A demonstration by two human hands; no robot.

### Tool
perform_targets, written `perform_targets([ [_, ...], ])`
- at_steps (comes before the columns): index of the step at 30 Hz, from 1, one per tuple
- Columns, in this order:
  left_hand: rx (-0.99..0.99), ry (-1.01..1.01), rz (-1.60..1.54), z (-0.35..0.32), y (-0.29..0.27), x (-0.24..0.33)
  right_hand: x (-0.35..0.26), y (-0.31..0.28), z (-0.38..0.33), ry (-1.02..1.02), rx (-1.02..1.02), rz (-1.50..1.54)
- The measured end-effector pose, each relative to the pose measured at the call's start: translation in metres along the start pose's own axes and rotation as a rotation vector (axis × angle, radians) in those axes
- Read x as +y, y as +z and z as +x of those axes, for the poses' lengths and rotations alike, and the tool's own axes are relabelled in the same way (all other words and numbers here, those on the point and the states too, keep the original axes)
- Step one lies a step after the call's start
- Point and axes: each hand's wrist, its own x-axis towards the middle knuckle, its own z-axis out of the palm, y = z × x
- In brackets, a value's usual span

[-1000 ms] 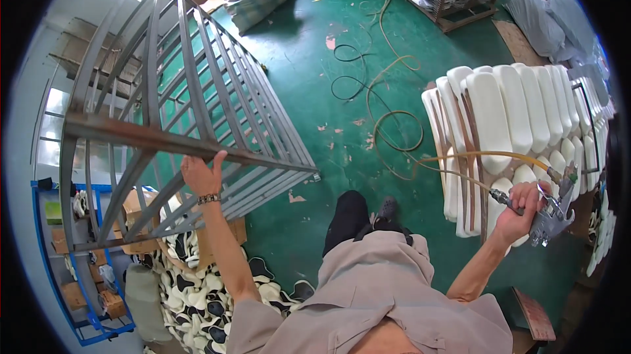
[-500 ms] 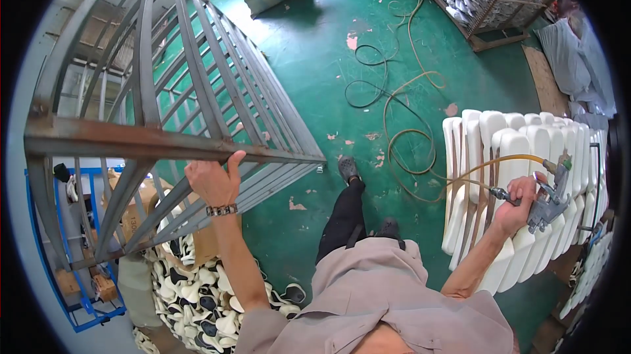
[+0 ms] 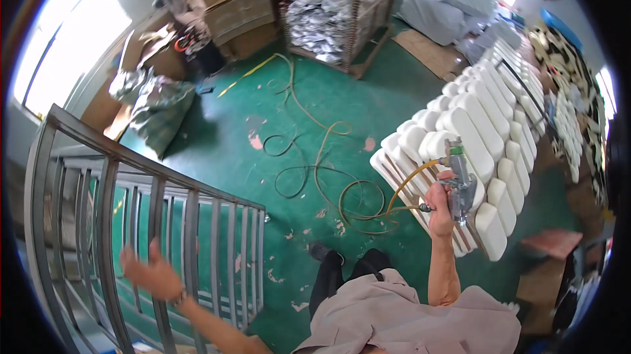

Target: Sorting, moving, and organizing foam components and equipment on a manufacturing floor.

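Observation:
My right hand [image 3: 440,208] is wrapped round the handle of a metal spray gun [image 3: 464,189] in front of my right side. A yellow hose [image 3: 409,179] and a thinner line run from the gun toward the floor. Just beyond it stand rows of white, rounded, elongated pads [image 3: 465,124]. On the left, my left hand [image 3: 151,275] hovers in front of a grey barred metal rack [image 3: 164,171], holding nothing. Its thumb stands apart from the slightly blurred fingers. Whether it touches a bar I cannot tell.
Loops of hose [image 3: 361,197] lie across the green floor [image 3: 223,176] ahead. A wire cage [image 3: 355,25] filled with silvery pieces stands at the back. Cardboard boxes [image 3: 243,19] and a stuffed sack [image 3: 160,114] are at the far left, plastic bags [image 3: 437,9] at the far right.
My left hand has let go of the rack's rail and come away with its fingers extended. My view has turned right. The spray gun stays in my right hand, now more upright.

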Motion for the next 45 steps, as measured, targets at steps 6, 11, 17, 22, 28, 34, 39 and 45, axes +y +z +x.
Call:
perform_targets([
  [6,-0.133,0.009,0.544,-0.054,0.092,-0.172,0.000,-0.009,0.003,0.074,0.041,-0.186],
  [11,-1.016,-0.602,-0.310,-0.053,0.221,-0.281,0.008,0.001,-0.001,0.014,0.018,-0.072],
  [17,-0.973,-0.957,-0.592,0.013,0.202,-0.096,-0.006,-0.032,-0.006,0.085,0.005,-0.117],
  [22,-0.821,-0.675,-0.196,0.046,0.204,-0.105,0.007,-0.035,-0.015,0.154,-0.038,-0.097],
  [28,-0.884,-0.618,-0.147,0.064,0.198,-0.047,0.013,-0.040,-0.013,0.185,0.027,-0.113],
  [34,-0.817,-0.534,-0.082,0.064,0.191,-0.023,0.019,-0.022,-0.005,0.178,-0.108,-0.135],
  [39,-0.752,-0.472,0.020,0.072,0.146,0.026,0.018,-0.016,0.002,0.207,-0.151,-0.086],
  [45,-0.735,-0.470,0.017,0.078,0.114,0.078,0.025,-0.023,0.002,0.303,-0.241,-0.055],
])
